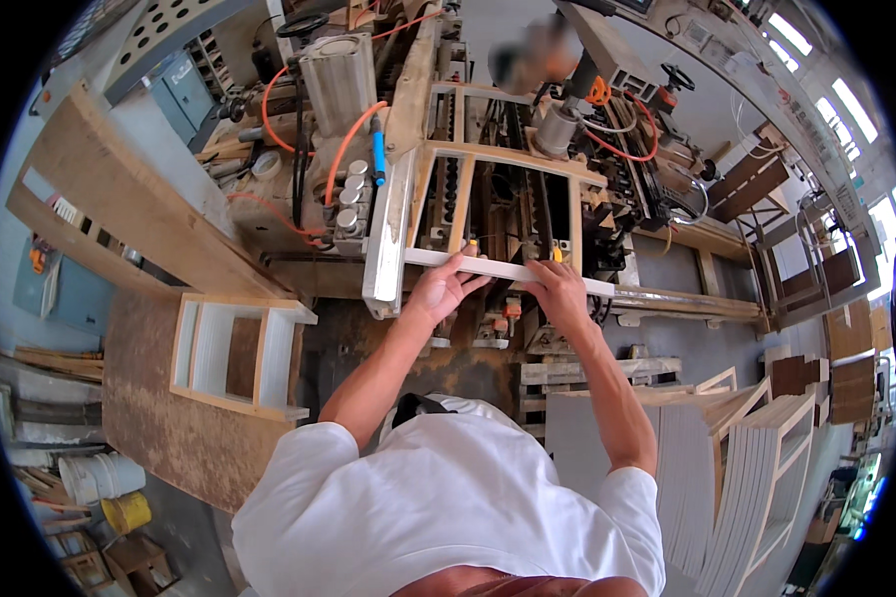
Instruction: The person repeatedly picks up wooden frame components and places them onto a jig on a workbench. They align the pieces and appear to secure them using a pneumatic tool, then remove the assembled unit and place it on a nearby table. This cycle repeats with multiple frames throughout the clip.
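White-faced wooden frame (503, 269) lies across the machine bed, head view. I see the left hand (438, 292) palm up, fingers loosely spread, thumb against the front rail; right hand (560, 296) curled over that rail, pinching it. My read: uneven grip could skew the frame against the metal side guide (389, 239); fingers between rail and machine could get nipped if anything shifts. Surface: machine bed is open, dark chains and bars under the frame. Room: scuffed brown table (139, 383) with a second frame (181, 348) at left, stacked white frames (752, 488) at right, buckets (102, 478) lower left.
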The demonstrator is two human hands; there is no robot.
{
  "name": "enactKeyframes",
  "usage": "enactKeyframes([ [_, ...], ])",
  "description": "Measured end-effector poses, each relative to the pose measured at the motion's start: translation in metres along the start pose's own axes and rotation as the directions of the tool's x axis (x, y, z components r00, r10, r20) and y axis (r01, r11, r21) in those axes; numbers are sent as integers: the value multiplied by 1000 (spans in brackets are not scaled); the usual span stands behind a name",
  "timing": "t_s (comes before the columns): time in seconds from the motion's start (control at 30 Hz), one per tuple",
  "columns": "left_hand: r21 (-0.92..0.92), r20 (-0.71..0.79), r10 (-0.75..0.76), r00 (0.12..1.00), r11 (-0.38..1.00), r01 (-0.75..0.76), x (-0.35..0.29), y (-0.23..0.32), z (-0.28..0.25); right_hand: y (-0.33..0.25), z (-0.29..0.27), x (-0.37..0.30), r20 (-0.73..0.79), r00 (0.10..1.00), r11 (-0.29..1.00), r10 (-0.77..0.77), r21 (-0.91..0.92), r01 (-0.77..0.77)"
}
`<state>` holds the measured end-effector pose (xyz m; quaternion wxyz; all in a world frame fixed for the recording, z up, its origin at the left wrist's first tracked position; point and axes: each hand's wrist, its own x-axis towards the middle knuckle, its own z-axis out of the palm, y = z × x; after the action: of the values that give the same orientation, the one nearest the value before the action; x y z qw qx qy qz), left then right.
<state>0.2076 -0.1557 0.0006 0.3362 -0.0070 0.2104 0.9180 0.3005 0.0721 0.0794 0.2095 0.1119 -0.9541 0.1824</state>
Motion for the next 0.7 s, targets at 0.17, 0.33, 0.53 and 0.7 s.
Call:
enactKeyframes([
  [0.17,-6,-50,0,999,1000,0,2,0,-2,12,12,4,33,999,1000,-20,20,19],
  [0.33,-18,-87,0,996,1000,-1,-11,-1,12,13,9,3,9,999,999,-41,31,41],
  [0.53,-6,-71,-6,997,1000,5,0,0,8,31,14,15,72,997,998,-35,56,31],
  [0.7,23,-68,-7,998,1000,8,-11,8,21,19,-5,13,74,994,993,-80,94,73],
])
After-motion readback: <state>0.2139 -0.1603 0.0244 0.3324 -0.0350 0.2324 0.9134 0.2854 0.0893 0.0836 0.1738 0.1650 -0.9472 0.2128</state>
